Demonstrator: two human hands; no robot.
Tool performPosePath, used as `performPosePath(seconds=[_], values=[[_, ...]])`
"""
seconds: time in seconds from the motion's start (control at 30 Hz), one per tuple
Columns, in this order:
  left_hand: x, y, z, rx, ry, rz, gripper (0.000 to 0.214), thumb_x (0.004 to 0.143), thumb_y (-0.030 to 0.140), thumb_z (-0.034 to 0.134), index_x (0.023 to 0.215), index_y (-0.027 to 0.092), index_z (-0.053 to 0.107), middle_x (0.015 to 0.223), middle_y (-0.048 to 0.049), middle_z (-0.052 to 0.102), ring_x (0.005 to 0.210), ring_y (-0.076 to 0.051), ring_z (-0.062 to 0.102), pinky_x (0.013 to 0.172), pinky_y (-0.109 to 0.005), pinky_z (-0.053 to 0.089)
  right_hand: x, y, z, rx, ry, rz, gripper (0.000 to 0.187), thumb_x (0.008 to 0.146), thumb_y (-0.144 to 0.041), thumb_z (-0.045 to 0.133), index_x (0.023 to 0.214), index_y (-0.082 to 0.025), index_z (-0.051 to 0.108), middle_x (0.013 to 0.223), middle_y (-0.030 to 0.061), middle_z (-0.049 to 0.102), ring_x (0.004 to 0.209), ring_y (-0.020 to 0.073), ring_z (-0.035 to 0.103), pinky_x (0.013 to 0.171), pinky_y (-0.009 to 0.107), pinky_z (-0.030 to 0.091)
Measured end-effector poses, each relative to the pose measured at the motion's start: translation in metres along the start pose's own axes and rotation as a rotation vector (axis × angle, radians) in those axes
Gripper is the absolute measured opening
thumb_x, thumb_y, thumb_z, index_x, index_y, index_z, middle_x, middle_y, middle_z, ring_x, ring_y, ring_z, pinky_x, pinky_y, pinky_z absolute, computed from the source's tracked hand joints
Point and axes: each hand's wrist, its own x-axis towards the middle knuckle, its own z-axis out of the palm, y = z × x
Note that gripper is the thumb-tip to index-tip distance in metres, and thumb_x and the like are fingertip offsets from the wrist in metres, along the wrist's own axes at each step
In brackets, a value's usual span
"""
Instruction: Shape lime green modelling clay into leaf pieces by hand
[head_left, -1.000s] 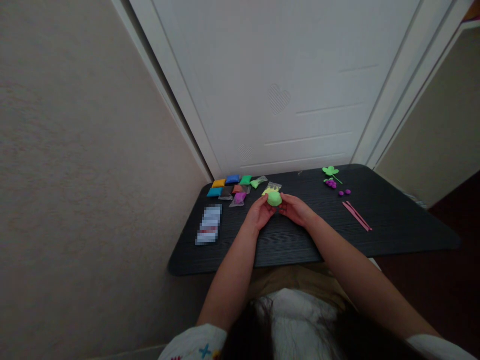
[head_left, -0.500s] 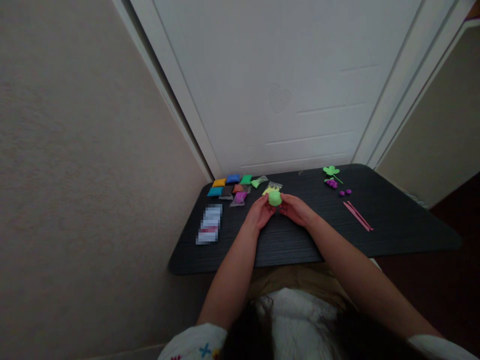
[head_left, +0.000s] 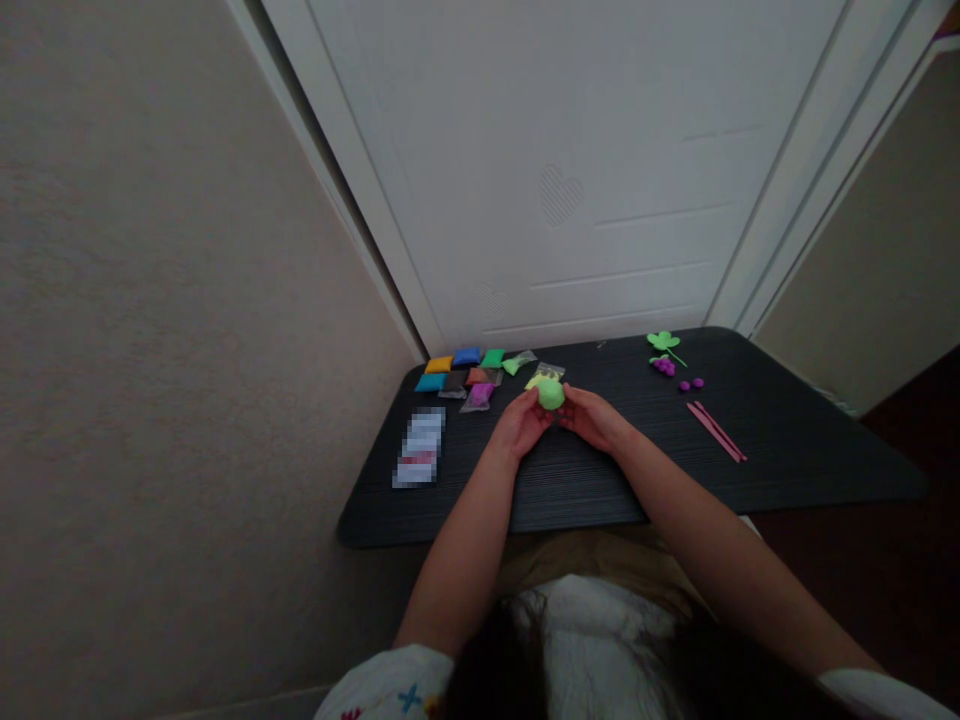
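Note:
A lump of light green clay (head_left: 551, 393) is pinched between both my hands just above the dark table (head_left: 787, 450). My left hand (head_left: 523, 424) grips it from the left with curled fingers. My right hand (head_left: 592, 415) closes on it from the right. Just behind the lump lies a clear bag with yellow clay (head_left: 546, 377).
Several small bags of coloured clay (head_left: 465, 375) lie at the back left of the table. A printed card (head_left: 420, 447) lies left of my hands. At the back right are a green clay leaf shape (head_left: 663, 343), small purple balls (head_left: 663, 367) and pink modelling sticks (head_left: 715, 431). A white door stands behind.
Both hands keep kneading the green lump in place; it has shifted very slightly upward and looks a little rounder. Nothing else on the table has moved.

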Motion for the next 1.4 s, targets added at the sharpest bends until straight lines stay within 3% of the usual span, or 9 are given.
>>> performPosePath(seconds=[0.27,0.57,0.83,1.2,1.4], values=[[-0.0019,0.0028,0.0038,-0.05,0.017,-0.093,0.02,0.073,0.024,0.051,0.09,0.015,0.055,0.081,-0.0047,0.061,0.07,-0.012,0.056,0.06,-0.024,0.042,-0.0011,0.0003,0.0037,-0.011,-0.025,-0.043,0.021,0.07,-0.034,0.056,0.084,-0.019,0.058,0.086,0.0028,0.062,0.073,0.012,0.055,0.066,0.026,0.041],[0.0,0.0007,0.002,-0.052,0.002,-0.024,0.018,0.073,0.024,0.051,0.088,0.015,0.055,0.083,-0.0041,0.061,0.071,-0.012,0.056,0.059,-0.022,0.042,-0.0023,-0.0003,0.0022,-0.001,-0.046,-0.013,0.017,0.071,-0.031,0.055,0.083,-0.019,0.059,0.084,0.0017,0.062,0.072,0.0106,0.055,0.066,0.025,0.041],[-0.0001,0.0027,0.0006,-0.093,-0.016,-0.089,0.017,0.073,0.024,0.051,0.087,0.015,0.055,0.081,-0.0036,0.061,0.071,-0.012,0.056,0.058,-0.023,0.042,-0.002,-0.0011,0.0018,0.0,-0.067,-0.029,0.019,0.072,-0.031,0.055,0.084,-0.018,0.059,0.087,0.0028,0.061,0.074,0.0116,0.054,0.066,0.025,0.041],[0.0008,0.0021,0.0004,-0.104,0.025,0.007,0.016,0.073,0.023,0.052,0.087,0.016,0.055,0.08,-0.0022,0.061,0.068,-0.01,0.055,0.057,-0.021,0.041,0.0003,0.0001,-0.0012,0.037,-0.039,-0.008,0.016,0.071,-0.03,0.056,0.082,-0.019,0.059,0.078,-0.0002,0.061,0.064,0.008,0.051,0.059,0.022,0.039],[0.0019,0.0025,-0.0028,-0.074,0.01,-0.077,0.017,0.072,0.021,0.052,0.086,0.015,0.055,0.074,-0.0026,0.061,0.064,-0.011,0.055,0.056,-0.023,0.04,0.001,0.0002,-0.002,0.024,-0.016,-0.047,0.017,0.07,-0.03,0.057,0.083,-0.019,0.059,0.084,0.0006,0.061,0.071,0.01,0.053,0.061,0.023,0.039]])
